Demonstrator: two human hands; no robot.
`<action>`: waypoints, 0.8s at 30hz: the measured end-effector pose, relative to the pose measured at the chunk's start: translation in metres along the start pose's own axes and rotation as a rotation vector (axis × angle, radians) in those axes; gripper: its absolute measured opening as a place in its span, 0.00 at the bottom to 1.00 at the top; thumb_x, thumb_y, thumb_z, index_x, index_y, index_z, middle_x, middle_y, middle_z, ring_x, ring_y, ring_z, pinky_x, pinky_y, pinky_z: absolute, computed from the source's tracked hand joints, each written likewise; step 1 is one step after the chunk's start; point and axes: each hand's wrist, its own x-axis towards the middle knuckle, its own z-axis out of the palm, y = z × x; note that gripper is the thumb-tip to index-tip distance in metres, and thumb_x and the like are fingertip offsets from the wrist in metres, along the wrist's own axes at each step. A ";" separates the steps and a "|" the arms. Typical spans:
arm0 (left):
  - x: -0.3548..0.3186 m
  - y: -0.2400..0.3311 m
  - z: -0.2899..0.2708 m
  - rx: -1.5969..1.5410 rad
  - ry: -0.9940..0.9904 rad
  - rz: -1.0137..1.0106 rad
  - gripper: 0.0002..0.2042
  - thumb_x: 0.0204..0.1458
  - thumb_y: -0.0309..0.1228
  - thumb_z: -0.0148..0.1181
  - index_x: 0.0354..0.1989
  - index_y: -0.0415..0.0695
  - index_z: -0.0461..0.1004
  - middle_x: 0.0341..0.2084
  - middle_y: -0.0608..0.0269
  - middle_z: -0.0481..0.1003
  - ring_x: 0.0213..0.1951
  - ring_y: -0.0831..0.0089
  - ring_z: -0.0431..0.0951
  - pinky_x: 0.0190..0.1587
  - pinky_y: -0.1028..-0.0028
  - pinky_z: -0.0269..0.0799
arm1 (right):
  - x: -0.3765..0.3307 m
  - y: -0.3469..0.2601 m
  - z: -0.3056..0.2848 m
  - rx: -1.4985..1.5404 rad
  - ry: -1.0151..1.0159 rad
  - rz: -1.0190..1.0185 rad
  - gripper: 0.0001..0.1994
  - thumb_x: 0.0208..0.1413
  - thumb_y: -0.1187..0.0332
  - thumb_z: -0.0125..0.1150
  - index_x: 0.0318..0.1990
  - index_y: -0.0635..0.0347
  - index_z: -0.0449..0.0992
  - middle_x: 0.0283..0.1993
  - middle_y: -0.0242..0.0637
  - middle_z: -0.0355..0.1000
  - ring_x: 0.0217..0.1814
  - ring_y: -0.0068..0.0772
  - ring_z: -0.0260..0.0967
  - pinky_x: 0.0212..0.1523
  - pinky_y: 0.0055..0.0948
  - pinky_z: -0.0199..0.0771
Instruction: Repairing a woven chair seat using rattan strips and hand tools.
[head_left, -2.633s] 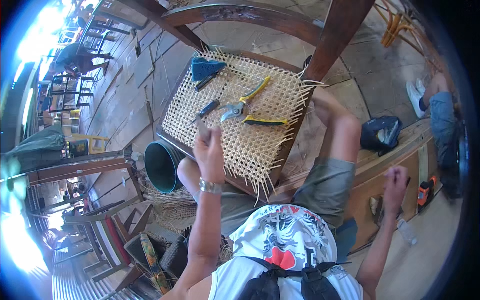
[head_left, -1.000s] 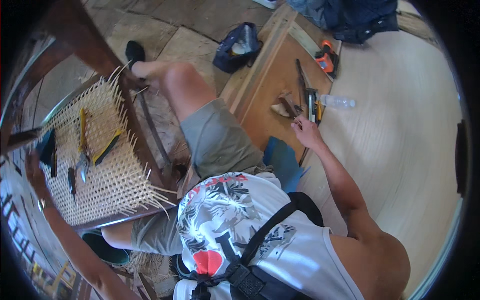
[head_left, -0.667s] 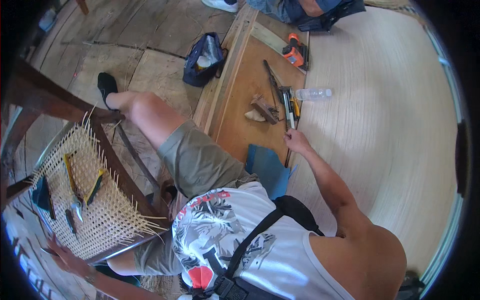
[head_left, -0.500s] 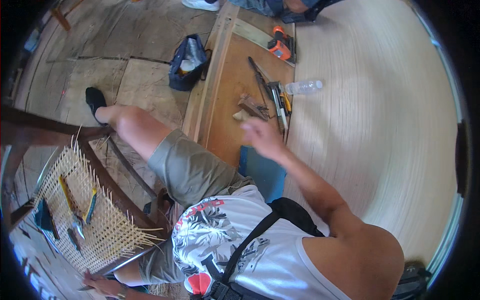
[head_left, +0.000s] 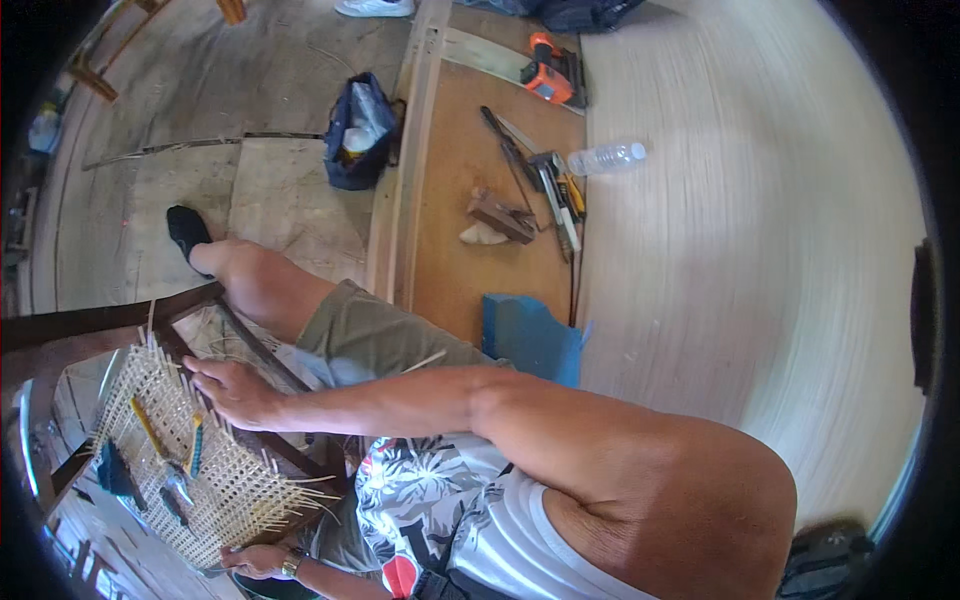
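Observation:
A chair with a dark wooden frame (head_left: pixel 110 318) lies tilted at the left, its woven cane seat (head_left: pixel 240 490) facing up with loose strand ends along the edge. My right hand (head_left: pixel 238 393) is at the seat's upper edge, fingers drawn together by the strand ends; what they pinch is too small to make out. At the lower corner my left hand (head_left: pixel 262 562), with a watch on the wrist, closes on the seat's edge, its fingers partly hidden. On the cane rest a yellow-handled tool (head_left: pixel 146 425), a yellow-and-teal handle (head_left: pixel 195 445) and a dark teal object (head_left: pixel 115 470).
A board on my right carries a wooden hand plane (head_left: pixel 502 217), several hand tools (head_left: pixel 555 185), an orange power tool (head_left: pixel 548 75) and a blue block (head_left: pixel 530 335). A plastic bottle (head_left: pixel 608 158) lies beside them. On the floor stands a dark bag (head_left: pixel 360 135).
My right hand has swung from near the hand plane across to the seat's upper edge. My left hand has shifted right and up to the seat's corner; the pointed tool in it no longer shows.

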 end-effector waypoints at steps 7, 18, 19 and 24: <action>0.024 -0.029 0.003 0.045 0.001 0.076 0.27 0.69 0.52 0.41 0.49 0.41 0.79 0.55 0.53 0.75 0.52 0.56 0.76 0.55 0.61 0.72 | 0.063 0.000 0.009 -0.008 -0.088 -0.032 0.19 0.72 0.56 0.46 0.52 0.63 0.77 0.46 0.49 0.79 0.49 0.43 0.75 0.54 0.42 0.70; -0.035 0.040 -0.030 -0.410 -0.106 -0.185 0.31 0.69 0.59 0.38 0.55 0.44 0.76 0.34 0.71 0.74 0.18 0.86 0.53 0.18 0.82 0.46 | -0.012 -0.099 -0.209 -0.432 -0.107 -0.065 0.17 0.72 0.60 0.52 0.62 0.56 0.72 0.40 0.30 0.75 0.40 0.21 0.72 0.42 0.26 0.76; -0.046 0.051 -0.033 -0.428 -0.118 -0.043 0.31 0.69 0.59 0.39 0.53 0.43 0.77 0.28 0.73 0.72 0.17 0.86 0.52 0.18 0.82 0.44 | -0.033 -0.109 -0.232 -0.564 -0.003 -0.147 0.17 0.72 0.58 0.51 0.59 0.57 0.72 0.37 0.29 0.72 0.36 0.19 0.69 0.40 0.22 0.73; -0.089 0.049 -0.066 -0.475 -0.249 0.057 0.28 0.71 0.54 0.41 0.50 0.39 0.77 0.36 0.64 0.78 0.17 0.88 0.54 0.20 0.83 0.47 | -0.102 -0.122 -0.245 -0.534 0.179 0.096 0.15 0.75 0.56 0.45 0.48 0.55 0.74 0.29 0.25 0.68 0.26 0.12 0.56 0.25 0.15 0.54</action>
